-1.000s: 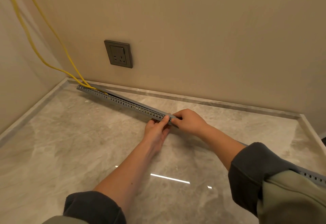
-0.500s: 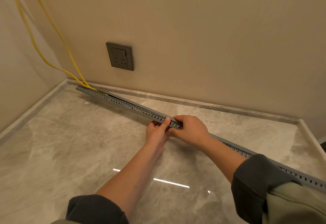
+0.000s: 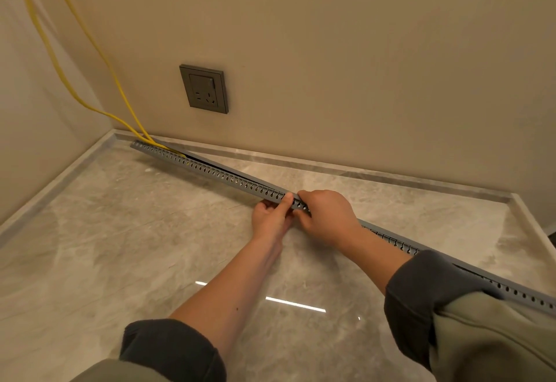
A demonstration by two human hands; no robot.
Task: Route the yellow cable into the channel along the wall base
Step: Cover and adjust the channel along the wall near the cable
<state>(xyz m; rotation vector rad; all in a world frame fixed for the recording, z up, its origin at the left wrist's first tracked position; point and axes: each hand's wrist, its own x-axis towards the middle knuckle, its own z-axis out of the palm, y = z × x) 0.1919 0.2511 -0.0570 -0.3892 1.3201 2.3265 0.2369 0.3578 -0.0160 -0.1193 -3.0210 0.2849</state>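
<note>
Yellow cable [image 3: 141, 135] first — where is it?

Two strands drop from the frame's top edge at ten o'clock, where they are cut off. They run into the far end of the grey slotted channel [image 3: 222, 175] at nine o'clock, close to the room corner. Past that point they are hidden inside it; how far they reach I cannot tell.

And the channel?

It lies on the marble floor [image 3: 120, 246], slanting from nine o'clock to four o'clock. Its far end is near the skirting strip [image 3: 391, 175]; the rest angles away from the wall [image 3: 361, 65]. The near end leaves the frame at four o'clock, and the right sleeve [image 3: 421, 291] covers a stretch of it.

The grips?

Both are bare hands, meeting at the centre, just beside each other. The left grip [image 3: 270, 216] pinches the channel, thumb on top, the other fingers tucked beneath and mostly out of sight. The right grip [image 3: 326, 216] is curled over the channel — its fingertips are hidden on the far side.

Anything else?

A dark socket [image 3: 204, 89] on the wall at eleven o'clock, above the channel's far part.
</note>
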